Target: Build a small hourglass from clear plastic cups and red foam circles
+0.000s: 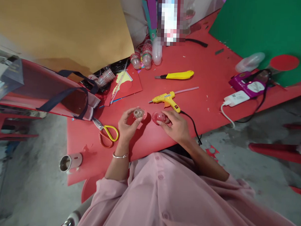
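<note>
My left hand [128, 124] is closed round a small clear plastic cup [140, 114] with a reddish rim. A second small clear cup [160, 117], which looks red, is gripped in my right hand [176, 125]. Both cups are held above the red table [144, 142], a short gap apart, their rims towards each other. Just beyond my right hand lies a yellow glue gun [167, 99] with a glue stick in its back. Farther off is a yellow box cutter [178, 75]. Scissors [106, 133] with yellow and orange handles lie left of my left hand.
Stacked clear cups [147, 55] stand at the back. Red and yellow paper [125, 84] lies at the left, by a bag [55, 86] with dark handles. A metal mug [71, 162] sits near the left edge. A purple box [250, 83] and white plug [237, 98] are at the right.
</note>
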`<control>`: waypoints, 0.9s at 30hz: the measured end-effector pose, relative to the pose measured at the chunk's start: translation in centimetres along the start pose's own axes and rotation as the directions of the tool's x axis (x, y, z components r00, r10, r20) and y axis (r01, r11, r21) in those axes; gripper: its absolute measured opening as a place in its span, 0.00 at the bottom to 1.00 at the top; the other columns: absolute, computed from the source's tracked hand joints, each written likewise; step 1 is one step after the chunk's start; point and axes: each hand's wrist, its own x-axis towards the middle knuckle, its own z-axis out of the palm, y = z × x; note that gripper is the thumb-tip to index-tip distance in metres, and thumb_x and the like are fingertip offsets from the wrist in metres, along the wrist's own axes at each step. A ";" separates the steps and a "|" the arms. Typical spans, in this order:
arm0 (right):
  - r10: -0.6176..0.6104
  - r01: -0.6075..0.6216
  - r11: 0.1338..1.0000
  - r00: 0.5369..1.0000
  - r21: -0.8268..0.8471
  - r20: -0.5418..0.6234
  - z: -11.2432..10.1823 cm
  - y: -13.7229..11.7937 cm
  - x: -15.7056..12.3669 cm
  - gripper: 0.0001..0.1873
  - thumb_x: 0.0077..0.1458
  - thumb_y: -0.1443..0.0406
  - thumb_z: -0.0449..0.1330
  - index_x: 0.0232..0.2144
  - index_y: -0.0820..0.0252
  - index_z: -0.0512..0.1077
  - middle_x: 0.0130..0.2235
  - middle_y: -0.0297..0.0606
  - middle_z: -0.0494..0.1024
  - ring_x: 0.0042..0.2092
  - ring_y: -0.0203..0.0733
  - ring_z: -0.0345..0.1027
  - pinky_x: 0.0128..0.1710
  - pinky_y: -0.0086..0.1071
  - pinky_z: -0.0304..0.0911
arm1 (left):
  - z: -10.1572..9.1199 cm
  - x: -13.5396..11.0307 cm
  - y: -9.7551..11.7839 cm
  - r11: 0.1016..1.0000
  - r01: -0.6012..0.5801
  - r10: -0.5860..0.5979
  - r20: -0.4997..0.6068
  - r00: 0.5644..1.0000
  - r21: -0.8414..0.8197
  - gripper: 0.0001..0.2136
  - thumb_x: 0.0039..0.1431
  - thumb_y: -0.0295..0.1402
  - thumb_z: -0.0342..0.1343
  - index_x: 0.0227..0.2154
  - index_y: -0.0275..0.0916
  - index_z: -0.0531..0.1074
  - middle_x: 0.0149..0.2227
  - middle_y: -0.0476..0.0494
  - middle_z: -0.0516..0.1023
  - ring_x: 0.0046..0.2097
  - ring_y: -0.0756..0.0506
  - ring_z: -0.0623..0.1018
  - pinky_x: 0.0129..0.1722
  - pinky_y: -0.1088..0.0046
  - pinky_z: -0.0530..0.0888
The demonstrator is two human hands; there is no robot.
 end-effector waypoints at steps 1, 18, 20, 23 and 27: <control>-0.001 0.001 1.000 1.000 -0.001 0.001 0.0 0.0 0.0 0.22 0.64 0.53 0.67 0.56 0.55 0.77 0.51 0.45 0.83 0.48 0.50 0.80 0.48 0.41 0.74 | -0.1 0.0 0.1 0.999 -0.030 0.030 0.019 0.999 0.014 0.20 0.59 0.39 0.71 0.53 0.44 0.78 0.55 0.37 0.83 0.58 0.37 0.81 0.63 0.50 0.75; -0.020 0.020 0.999 1.000 0.025 0.000 -0.4 -0.2 0.2 0.21 0.65 0.52 0.66 0.55 0.55 0.76 0.49 0.45 0.83 0.42 0.46 0.79 0.45 0.39 0.74 | -0.5 -0.7 0.7 0.895 -0.348 0.331 0.108 0.938 0.280 0.15 0.62 0.38 0.68 0.52 0.47 0.80 0.65 0.36 0.72 0.65 0.35 0.75 0.62 0.46 0.75; -0.016 0.017 1.000 1.000 0.026 -0.006 -0.5 -0.3 0.3 0.21 0.65 0.53 0.65 0.54 0.55 0.76 0.49 0.44 0.83 0.41 0.45 0.79 0.45 0.39 0.74 | -0.5 -0.8 0.9 0.888 -0.362 0.343 0.115 0.932 0.282 0.15 0.62 0.36 0.68 0.51 0.46 0.80 0.65 0.35 0.72 0.65 0.35 0.75 0.61 0.47 0.75; -0.018 0.018 0.999 1.000 0.029 -0.005 -0.4 -0.2 0.3 0.21 0.64 0.53 0.66 0.54 0.55 0.77 0.46 0.43 0.83 0.37 0.43 0.77 0.42 0.38 0.74 | -0.5 -0.9 1.1 0.875 -0.368 0.346 0.125 0.930 0.315 0.13 0.64 0.35 0.67 0.51 0.47 0.80 0.65 0.35 0.73 0.65 0.36 0.75 0.61 0.49 0.75; -0.037 0.038 0.999 0.999 0.027 -0.022 -0.5 -0.2 0.5 0.21 0.64 0.53 0.66 0.54 0.56 0.77 0.45 0.42 0.83 0.35 0.42 0.75 0.40 0.37 0.74 | -0.5 -0.8 1.3 0.853 -0.415 0.392 0.137 0.910 0.315 0.13 0.64 0.34 0.67 0.51 0.48 0.80 0.64 0.37 0.74 0.64 0.38 0.76 0.61 0.52 0.73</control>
